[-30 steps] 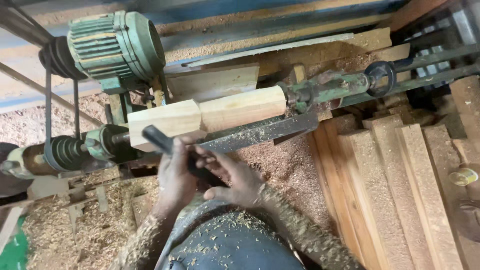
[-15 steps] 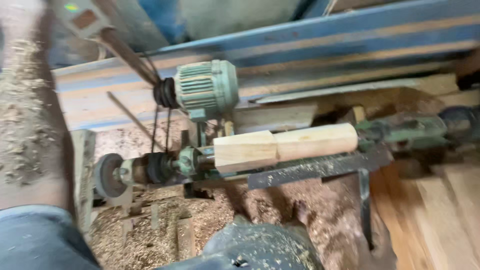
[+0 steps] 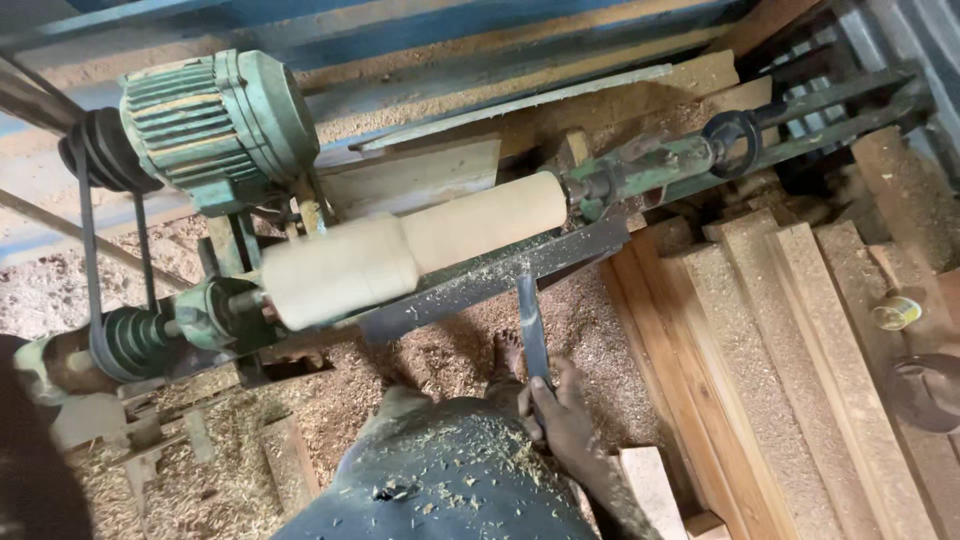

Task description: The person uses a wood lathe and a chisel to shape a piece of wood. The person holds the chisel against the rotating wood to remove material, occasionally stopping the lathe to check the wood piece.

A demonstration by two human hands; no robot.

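1. While the right hand is wrapped tight around the handle end of one long dark chisel, the blade points up toward the tool rest; the tip sits at or just short of the bar, contact hard to tell. Low grip, probably for leverage over the bar.
2. Left hand: not visible, so I can't tell what it holds or how open it is.
3. One wooden workpiece is mounted just behind the rest, running parallel to it. It looks round and blurred, likely spinning. Left section is thicker, right section thinner, with a step between.
4. Workpiece is pinned between the drive end on the left and one tailstock with a ring handle on the right.
5. One green motor sits above the drive end, with a dark belt running down to the stepped pulley, presumably the drive.
6. One bare foot is planted in the sawdust under the rest, close to the chisel.
7. Several sawdust-covered planks are stacked to the right, along with one small tin.
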